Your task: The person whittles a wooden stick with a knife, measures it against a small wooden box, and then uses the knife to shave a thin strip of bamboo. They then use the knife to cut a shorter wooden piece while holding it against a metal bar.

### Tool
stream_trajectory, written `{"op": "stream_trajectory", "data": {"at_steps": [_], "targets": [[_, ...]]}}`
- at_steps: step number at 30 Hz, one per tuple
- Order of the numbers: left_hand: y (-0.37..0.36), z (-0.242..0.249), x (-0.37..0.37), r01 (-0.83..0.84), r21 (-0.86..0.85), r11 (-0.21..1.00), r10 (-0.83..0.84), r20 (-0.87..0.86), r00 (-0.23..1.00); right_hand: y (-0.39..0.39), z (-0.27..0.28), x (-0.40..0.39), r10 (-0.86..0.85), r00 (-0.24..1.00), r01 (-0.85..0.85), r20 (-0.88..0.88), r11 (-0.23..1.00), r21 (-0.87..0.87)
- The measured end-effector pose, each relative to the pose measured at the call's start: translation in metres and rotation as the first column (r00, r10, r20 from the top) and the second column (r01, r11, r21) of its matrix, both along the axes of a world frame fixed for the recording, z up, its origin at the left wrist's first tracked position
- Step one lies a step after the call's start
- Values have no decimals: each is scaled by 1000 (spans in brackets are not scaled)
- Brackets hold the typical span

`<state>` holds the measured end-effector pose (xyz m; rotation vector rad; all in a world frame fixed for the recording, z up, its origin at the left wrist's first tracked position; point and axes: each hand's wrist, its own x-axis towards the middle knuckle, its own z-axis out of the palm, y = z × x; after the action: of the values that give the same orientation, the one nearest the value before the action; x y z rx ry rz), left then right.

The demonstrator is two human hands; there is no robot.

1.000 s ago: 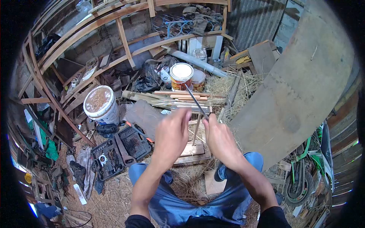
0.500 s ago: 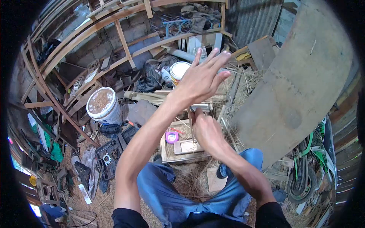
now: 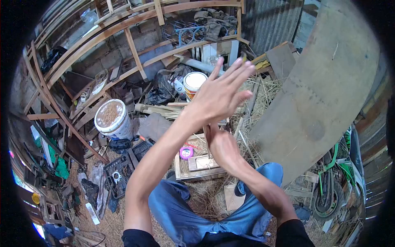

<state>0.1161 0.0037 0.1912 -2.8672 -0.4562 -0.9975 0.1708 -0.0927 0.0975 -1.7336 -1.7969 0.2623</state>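
My left hand (image 3: pixel 220 95) is raised flat with the fingers stretched out and apart, and it holds nothing. Its wrist crosses above my right hand (image 3: pixel 221 149). My right hand is curled around a thin stick (image 3: pixel 207 142) that stands nearly upright over a shallow wooden tray (image 3: pixel 180 172). A purple roll of tape (image 3: pixel 186 152) and a small wood block (image 3: pixel 201 161) lie in the tray. I sit with my knees in blue jeans (image 3: pixel 181 210) just below the tray.
A white bucket of sawdust (image 3: pixel 110 117) stands at the left, and an open black tool case (image 3: pixel 119 173) lies below it. A paint can (image 3: pixel 195 83) and a bundle of thin sticks (image 3: pixel 164 110) lie beyond the tray. A large curved board (image 3: pixel 325 90) leans at the right. Straw covers the ground.
My left hand let go of the stick, swung up and forward and spread flat. My right hand kept the stick and drew it down toward the tray.
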Motion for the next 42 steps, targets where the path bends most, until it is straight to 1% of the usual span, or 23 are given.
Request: {"op": "stream_trajectory", "data": {"at_steps": [1,4,8,11,13,14,17,18,19,21,23,25,26,27,29,31,33,34,35,37,39,41,42], "targets": [[-16,16,0,36,137,990,-40,23,999,1,-6,2,16,999,-15,-35,999,32],[-43,44,0,-30,283,959,27,15,1000,14,-26,2,4,1000,-2,30,998,-57],[13,-21,3,-60,304,951,92,-93,991,15,-21,1,-9,1000,9,-4,996,-92],[22,-20,5,-135,235,963,165,-110,980,21,-18,-4,-28,997,34,66,995,-90],[-3,15,6,-36,206,978,42,-23,999,18,-12,-7,-34,997,36,-73,999,30],[-19,30,4,-37,257,966,49,-38,998,21,-9,-9,-80,996,76,-48,994,-72],[-39,38,4,24,281,959,-12,-45,999,24,-31,2,32,999,-31,36,999,-18],[-19,10,9,8,262,965,21,-109,994,18,-33,0,-33,996,48,-86,983,175],[-3,-16,7,3,258,966,26,-109,994,18,-26,5,-4,999,3,-47,1000,-8],[24,-37,11,-9,-125,992,-15,-189,982,31,-39,2,5,1000,-3,-15,992,125],[0,-2,13,20,-7,1000,-21,-112,994,27,-26,-5,32,996,-15,-88,983,182],[-23,27,11,15,32,999,-20,164,986,27,-19,-9,62,998,-61,-15,997,47],[-33,36,3,3,43,999,-15,302,953,19,-10,-7,85,989,-91,-122,995,-45],[-38,36,-9,-111,50,993,85,369,926,19,-13,-5,82,988,-89,-128,995,-53],[-49,15,-36,-402,-217,890,455,349,819,22,-25,-1,178,951,-183,-252,983,4],[-43,-28,-60,-535,-353,768,616,178,767,20,-5,2,205,918,-246,-340,966,-81],[-36,-62,-63,-429,-449,784,561,213,800,32,-15,-3,328,881,-367,-342,928,-56],[-34,-71,-62,-313,-532,787,504,261,823,25,3,-9,465,796,-389,-388,883,261],[-32,-77,-65,-311,-539,783,504,257,824,26,4,-11,459,797,-387,-392,887,252],[-28,-77,-68,-374,-598,709,647,342,681,33,9,-12,254,911,-334,-324,916,-221],[-30,-77,-67,-401,-596,695,675,351,649,38,4,-13,265,889,-359,-373,909,-212],[-32,-77,-66,-429,-588,686,656,243,715,41,-5,-15,269,913,-323,-306,936,-140],[-33,-75,-63,-402,-597,694,650,280,707,42,-3,-15,257,911,-324,-321,929,-176]]}}
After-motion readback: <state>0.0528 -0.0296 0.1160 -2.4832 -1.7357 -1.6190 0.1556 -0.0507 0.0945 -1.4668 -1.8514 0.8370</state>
